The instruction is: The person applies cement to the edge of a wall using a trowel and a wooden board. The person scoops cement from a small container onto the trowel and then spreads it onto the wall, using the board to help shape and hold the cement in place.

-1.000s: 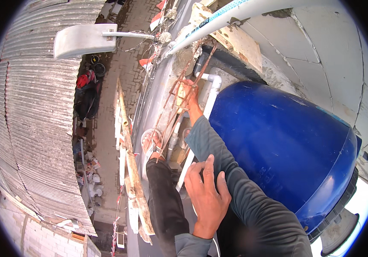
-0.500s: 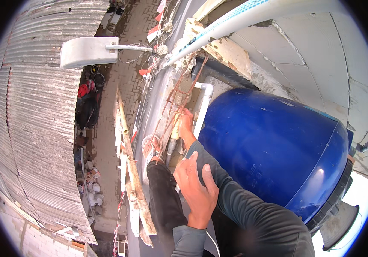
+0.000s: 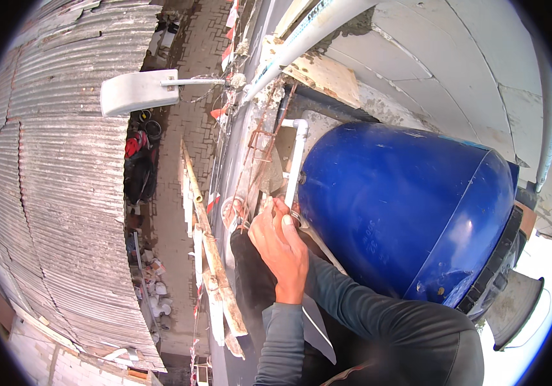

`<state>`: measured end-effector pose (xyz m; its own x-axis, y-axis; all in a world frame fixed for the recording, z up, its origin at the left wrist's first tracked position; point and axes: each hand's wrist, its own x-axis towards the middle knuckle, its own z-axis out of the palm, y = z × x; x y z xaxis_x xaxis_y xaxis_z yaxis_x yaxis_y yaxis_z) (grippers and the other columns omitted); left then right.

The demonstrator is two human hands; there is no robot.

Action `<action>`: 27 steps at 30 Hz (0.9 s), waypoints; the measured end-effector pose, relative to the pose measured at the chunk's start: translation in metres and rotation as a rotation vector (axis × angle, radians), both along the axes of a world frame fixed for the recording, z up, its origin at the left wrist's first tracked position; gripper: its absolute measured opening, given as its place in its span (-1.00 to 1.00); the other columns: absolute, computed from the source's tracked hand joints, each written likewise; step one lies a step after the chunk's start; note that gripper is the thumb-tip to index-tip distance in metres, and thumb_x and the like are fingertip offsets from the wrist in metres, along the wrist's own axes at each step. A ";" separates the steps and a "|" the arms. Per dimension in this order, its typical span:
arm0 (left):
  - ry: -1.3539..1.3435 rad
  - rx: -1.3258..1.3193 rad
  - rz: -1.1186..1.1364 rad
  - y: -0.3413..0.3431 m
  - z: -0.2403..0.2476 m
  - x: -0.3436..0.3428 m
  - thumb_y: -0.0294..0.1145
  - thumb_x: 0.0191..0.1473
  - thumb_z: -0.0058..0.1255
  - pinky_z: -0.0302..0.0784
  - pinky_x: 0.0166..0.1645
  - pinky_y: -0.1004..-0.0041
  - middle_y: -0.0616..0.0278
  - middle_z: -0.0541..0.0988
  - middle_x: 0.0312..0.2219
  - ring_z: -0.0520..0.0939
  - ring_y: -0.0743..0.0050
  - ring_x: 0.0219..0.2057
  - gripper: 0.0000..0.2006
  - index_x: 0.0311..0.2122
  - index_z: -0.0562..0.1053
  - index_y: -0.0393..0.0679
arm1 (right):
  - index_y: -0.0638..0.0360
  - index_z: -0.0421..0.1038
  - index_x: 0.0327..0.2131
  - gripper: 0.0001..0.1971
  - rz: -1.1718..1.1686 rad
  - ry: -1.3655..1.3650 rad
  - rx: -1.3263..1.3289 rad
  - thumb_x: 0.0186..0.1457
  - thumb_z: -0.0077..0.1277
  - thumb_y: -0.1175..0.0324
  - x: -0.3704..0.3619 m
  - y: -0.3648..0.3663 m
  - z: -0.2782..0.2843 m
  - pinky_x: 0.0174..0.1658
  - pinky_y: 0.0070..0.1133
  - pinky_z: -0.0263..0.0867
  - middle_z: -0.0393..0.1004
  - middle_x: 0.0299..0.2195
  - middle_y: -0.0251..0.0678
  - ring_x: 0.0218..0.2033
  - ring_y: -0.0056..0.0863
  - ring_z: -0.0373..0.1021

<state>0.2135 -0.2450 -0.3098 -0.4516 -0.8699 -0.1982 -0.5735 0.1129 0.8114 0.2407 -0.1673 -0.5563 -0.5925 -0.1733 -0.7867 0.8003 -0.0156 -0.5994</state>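
Note:
My left hand (image 3: 280,248) reaches up from the lower middle, fingers bent together at their tips. Just beyond it, my right hand (image 3: 281,206) is closed and mostly hidden behind the left one. The fingertips of both meet around something small that I cannot make out. They are beside the lower end of a white elbowed pipe (image 3: 295,161), left of a big blue water tank (image 3: 379,212). A greyish, flat, pointed piece (image 3: 271,177) shows just beyond the fingers. Past it stands a rusty rebar frame (image 3: 262,138).
I am high on a narrow ledge; my sandalled foot (image 3: 233,211) is near its edge. Beyond lie wooden boards (image 3: 215,276), strung wires, a white lamp (image 3: 139,92), a paved alley (image 3: 176,148) far below and a corrugated roof (image 3: 64,174). A thick white pipe (image 3: 302,45) slants overhead.
My left hand has moved forward, from raised and spread to joining the right hand. My right hand has come back nearer from the rebar frame and a yellowish handle-like piece. The view has shifted slightly.

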 end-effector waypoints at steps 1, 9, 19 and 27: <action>-0.004 -0.023 0.004 0.001 0.000 -0.001 -0.38 0.24 -0.05 0.31 0.13 0.07 -0.08 0.52 -0.12 0.49 -0.10 -0.05 -0.66 0.07 0.42 -0.32 | 0.21 0.39 -0.26 -0.71 0.004 0.009 0.009 0.34 0.01 0.14 0.003 0.000 0.006 -0.50 -0.59 0.37 0.48 -0.53 -0.33 -0.60 -0.56 0.39; 0.002 0.008 -0.011 0.019 -0.005 -0.005 -0.45 0.22 -0.03 0.34 0.10 0.11 -0.06 0.52 -0.15 0.49 -0.02 -0.10 -0.67 0.07 0.43 -0.31 | 0.20 0.39 -0.23 -0.70 0.006 0.089 0.077 0.34 0.00 0.12 0.019 0.008 0.020 -0.50 -0.59 0.37 0.48 -0.51 -0.34 -0.59 -0.58 0.40; 0.001 0.044 -0.040 0.019 0.003 -0.006 -0.42 0.21 0.04 0.31 0.17 0.00 -0.14 0.51 -0.07 0.46 -0.20 0.01 -0.63 0.09 0.43 -0.35 | 0.19 0.39 -0.19 -0.68 0.010 0.164 0.117 0.35 -0.01 0.09 0.034 0.008 0.039 -0.49 -0.60 0.38 0.48 -0.49 -0.35 -0.57 -0.60 0.40; 0.255 -0.038 0.142 -0.006 0.013 0.003 -0.27 0.38 -0.20 0.39 0.11 0.21 -0.05 0.53 -0.10 0.55 0.08 -0.07 -0.61 0.11 0.40 -0.37 | 0.18 0.38 -0.16 -0.66 0.000 0.190 0.061 0.35 -0.01 0.06 0.037 0.018 0.122 -0.49 -0.60 0.38 0.49 -0.47 -0.35 -0.56 -0.61 0.40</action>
